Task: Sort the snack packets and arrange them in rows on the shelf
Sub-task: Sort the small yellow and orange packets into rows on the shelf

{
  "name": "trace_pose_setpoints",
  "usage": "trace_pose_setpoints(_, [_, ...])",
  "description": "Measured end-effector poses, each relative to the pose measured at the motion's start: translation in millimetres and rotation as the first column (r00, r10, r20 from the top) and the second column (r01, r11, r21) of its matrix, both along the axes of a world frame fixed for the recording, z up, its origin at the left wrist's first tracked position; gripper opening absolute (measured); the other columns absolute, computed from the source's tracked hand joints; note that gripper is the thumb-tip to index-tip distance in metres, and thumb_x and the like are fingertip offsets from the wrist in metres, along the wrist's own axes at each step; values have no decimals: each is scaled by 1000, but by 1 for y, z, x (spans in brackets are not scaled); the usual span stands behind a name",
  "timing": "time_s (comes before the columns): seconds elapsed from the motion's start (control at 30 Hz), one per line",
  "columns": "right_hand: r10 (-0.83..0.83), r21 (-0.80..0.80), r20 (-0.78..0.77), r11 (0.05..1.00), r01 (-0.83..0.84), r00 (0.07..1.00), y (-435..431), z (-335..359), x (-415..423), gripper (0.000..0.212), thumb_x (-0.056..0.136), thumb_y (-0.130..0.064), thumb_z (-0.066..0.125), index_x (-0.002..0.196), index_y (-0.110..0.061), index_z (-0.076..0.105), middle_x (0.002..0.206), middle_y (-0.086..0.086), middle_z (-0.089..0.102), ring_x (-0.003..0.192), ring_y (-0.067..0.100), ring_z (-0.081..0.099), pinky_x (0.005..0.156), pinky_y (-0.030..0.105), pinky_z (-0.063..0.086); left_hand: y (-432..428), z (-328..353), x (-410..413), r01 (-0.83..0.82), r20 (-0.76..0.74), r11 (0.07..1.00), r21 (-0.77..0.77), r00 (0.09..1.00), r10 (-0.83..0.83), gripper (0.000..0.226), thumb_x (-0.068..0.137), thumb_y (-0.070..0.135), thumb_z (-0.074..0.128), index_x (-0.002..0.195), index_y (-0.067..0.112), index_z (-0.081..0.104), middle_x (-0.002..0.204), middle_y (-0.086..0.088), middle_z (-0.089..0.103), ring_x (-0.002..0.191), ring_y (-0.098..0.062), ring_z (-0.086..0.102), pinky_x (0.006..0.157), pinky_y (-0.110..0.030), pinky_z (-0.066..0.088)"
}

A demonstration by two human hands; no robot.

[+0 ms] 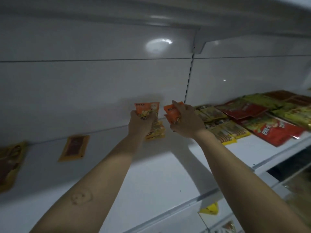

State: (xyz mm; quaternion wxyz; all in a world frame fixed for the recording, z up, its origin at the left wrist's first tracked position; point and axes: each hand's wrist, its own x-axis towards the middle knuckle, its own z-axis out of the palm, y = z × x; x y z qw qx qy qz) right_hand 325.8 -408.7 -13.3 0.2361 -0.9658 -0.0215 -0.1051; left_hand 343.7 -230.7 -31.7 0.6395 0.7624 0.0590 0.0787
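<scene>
Centre: left hand (138, 122) and right hand (186, 121) side by side over the shelf (151, 174), near the back panel (101, 81).
Left hand: grips the raised packet (148, 107).
Right hand: grips the gathered packets (170, 113).
Under left hand: flat packet (157, 132) on shelf.
Left: lone packet (74, 147), well apart; edge packet (10, 163) farther left.
Right: overlapping heap (252, 118), just beside right hand.
Below: 1 low packet (210, 210) on a lower level.

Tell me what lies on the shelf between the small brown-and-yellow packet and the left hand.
Nothing: the head view shows bare white shelf between the small brown-and-yellow packet and the left hand, holding orange packets.
</scene>
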Motion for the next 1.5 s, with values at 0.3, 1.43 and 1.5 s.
trace_pose_setpoints(0.3, [-86,27,148,996,83,985,6,-52,33,77,86,-65,53,153,-36,25,160,14,22,146,34,23,115,52,24,-6,-51,-5,-54,94,906,420,995,15,103,79,68,63,154,40,-2,163,-17,-1,151,-31,-1,117,-50,12])
trace_pose_setpoints(1.43, [80,-167,56,983,-70,995,-37,-18,-32,58,90,-53,55,133,-15,49,137,14,45,120,33,50,85,35,46,-43,-36,-102,-375,129,789,488,924,359,30,81,28,56,106,23,41,86,-5,65,85,-32,63,73,-42,53])
trace_pose_setpoints(1.5, [159,-231,-79,957,-173,984,-43,-26,-47,62,90,-59,50,134,-16,52,138,14,47,125,32,47,95,36,44,-47,-46,-126,-331,186,568,753,936,298,51,77,36,52,124,19,43,106,-7,59,101,-33,55,84,-44,48])
